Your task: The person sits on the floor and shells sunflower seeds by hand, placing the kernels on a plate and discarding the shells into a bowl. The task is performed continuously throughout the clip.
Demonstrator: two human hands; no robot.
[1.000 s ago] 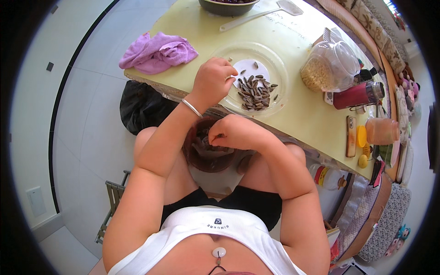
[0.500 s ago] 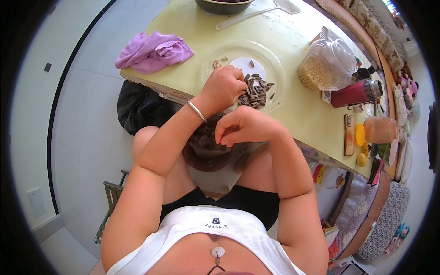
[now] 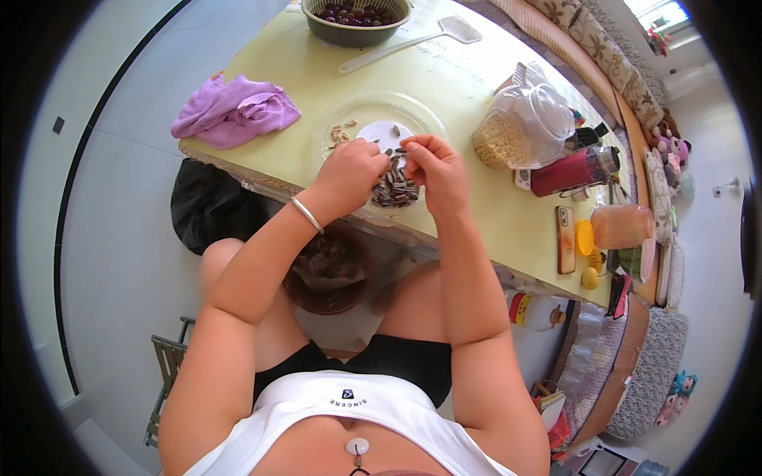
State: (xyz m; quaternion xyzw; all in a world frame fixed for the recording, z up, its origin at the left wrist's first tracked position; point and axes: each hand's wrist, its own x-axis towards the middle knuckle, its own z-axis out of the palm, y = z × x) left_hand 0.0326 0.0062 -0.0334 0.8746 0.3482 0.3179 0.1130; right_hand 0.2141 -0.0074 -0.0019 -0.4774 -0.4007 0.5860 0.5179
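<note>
A clear round plate (image 3: 432, 119) lies on the table with a pile of striped sunflower seeds (image 3: 394, 192) at its near side. Pale shelled kernels (image 3: 341, 132) sit at its left, and one seed lies alone on the white middle. My left hand (image 3: 349, 176), with a bangle at the wrist, is curled closed over the plate's left part, its fingertips beside the pile. My right hand (image 3: 438, 168) reaches in from the right, thumb and finger pinched together above the seeds. Whatever either pinch holds is too small or hidden to make out.
A purple cloth (image 3: 234, 113), a bowl of dark round fruit (image 3: 357, 28) and a white spatula (image 3: 397, 52) lie beyond. To the right stand a clear tub (image 3: 524, 119), a dark red bottle (image 3: 567, 173), a phone (image 3: 564, 238) and a jar (image 3: 623, 227). Below the edge is a bin (image 3: 329, 274).
My right hand has risen from over the bin to the seed pile on the plate. My left hand stays at the plate. The whole view has shifted somewhat.
</note>
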